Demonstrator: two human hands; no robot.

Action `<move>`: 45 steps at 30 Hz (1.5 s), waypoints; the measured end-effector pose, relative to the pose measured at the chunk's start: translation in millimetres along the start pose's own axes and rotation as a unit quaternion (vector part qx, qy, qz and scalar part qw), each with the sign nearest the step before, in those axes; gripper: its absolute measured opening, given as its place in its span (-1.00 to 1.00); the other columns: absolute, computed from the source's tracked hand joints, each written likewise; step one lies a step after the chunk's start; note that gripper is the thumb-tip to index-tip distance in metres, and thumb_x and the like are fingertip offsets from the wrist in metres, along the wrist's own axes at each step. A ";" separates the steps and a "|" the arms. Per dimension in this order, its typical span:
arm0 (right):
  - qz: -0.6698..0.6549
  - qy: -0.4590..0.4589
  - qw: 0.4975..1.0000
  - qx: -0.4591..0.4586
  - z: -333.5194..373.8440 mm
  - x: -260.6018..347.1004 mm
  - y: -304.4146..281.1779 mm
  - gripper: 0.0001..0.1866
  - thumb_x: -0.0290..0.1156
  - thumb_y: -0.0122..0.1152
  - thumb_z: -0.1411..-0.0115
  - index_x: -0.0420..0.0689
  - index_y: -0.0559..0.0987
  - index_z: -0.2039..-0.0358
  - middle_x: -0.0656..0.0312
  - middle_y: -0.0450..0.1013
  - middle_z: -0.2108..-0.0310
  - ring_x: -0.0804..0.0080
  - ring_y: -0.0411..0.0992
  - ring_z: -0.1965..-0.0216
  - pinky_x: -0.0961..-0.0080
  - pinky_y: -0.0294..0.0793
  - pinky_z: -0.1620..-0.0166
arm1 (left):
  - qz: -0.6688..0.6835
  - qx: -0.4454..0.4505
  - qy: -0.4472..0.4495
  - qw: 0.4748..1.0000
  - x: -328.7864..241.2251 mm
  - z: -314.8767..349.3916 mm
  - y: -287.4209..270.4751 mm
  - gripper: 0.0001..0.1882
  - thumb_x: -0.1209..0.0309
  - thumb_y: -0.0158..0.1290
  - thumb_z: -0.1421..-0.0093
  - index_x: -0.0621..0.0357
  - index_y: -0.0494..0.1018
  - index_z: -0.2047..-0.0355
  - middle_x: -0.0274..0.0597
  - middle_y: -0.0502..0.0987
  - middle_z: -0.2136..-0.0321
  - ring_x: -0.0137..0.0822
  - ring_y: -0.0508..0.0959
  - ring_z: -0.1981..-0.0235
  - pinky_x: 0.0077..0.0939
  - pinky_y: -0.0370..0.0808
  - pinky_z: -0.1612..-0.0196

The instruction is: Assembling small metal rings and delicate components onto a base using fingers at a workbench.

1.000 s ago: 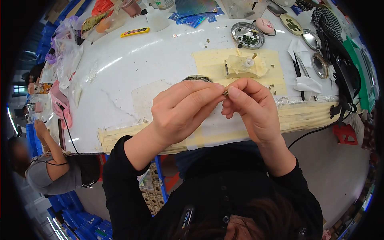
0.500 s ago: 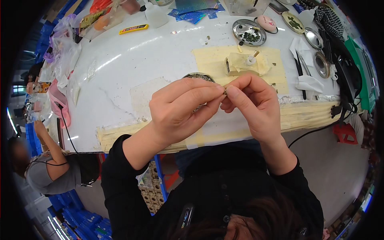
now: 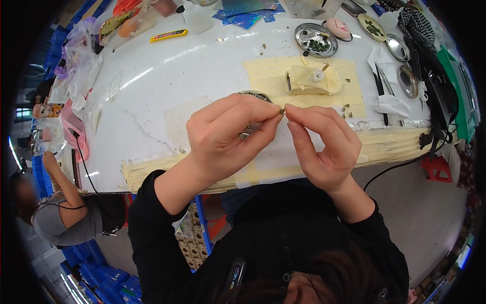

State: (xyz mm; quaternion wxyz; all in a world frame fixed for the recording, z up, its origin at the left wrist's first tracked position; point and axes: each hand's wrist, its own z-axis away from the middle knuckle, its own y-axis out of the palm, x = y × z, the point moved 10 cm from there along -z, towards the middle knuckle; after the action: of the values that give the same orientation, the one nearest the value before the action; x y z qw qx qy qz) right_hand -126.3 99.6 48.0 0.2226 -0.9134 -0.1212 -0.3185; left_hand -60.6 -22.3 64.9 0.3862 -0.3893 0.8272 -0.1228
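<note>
The left hand [image 3: 223, 137] and the right hand [image 3: 321, 144] pinch one tiny brown piece [image 3: 282, 110] together, just in front of the tan block [image 3: 309, 81]. Far behind the block to its left lies a long yellow package [image 3: 168, 35]; blue shiny sheets [image 3: 243, 14] lie behind it.

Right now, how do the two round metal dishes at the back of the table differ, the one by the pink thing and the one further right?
The left metal dish holds small dark-green pieces; the right metal dish looks bare. The left metal dish appears larger and sits beside the pink oval object; the right metal dish lies nearer the checked cloth. Both are round, shiny and rest flat on the white table.
</note>
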 end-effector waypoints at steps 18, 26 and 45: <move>-0.505 0.420 0.750 0.082 31.8 -58.8 46.5 -0.83 -0.52 0.27 -0.18 -0.28 0.52 0.22 0.28 0.51 0.37 0.61 0.48 0.39 0.67 0.51 0.26 | 0.009 0.017 0.031 0.999 -6.4 -0.6 2.8 -0.78 0.69 0.25 0.07 0.25 0.59 0.36 -0.10 0.61 0.44 -0.34 0.64 0.44 -0.60 0.55 0.39; -0.148 0.108 0.983 0.018 1.6 -18.8 9.8 -0.88 -0.66 0.32 -0.04 -0.27 0.59 0.37 0.23 0.51 0.42 0.53 0.50 0.41 0.62 0.51 0.33 | 0.016 0.011 -0.020 1.000 3.6 0.5 2.8 -0.80 0.70 0.23 0.08 0.28 0.57 0.39 -0.12 0.61 0.47 -0.34 0.62 0.45 -0.59 0.53 0.38; -0.243 0.272 0.930 0.042 14.7 -43.6 19.3 -0.91 -0.54 0.23 -0.18 -0.30 0.54 0.35 0.25 0.53 0.43 0.61 0.51 0.39 0.66 0.52 0.25 | -0.035 0.004 0.052 0.998 -9.4 1.3 2.5 -0.76 0.67 0.28 0.11 0.26 0.57 0.37 -0.11 0.60 0.48 -0.31 0.63 0.48 -0.57 0.57 0.41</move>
State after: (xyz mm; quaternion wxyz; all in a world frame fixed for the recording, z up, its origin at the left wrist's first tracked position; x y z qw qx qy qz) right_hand -145.0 86.4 3.7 0.2008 -0.7242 -0.2881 -0.5935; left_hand -57.2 -13.5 67.9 0.3400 -0.4098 0.8312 -0.1596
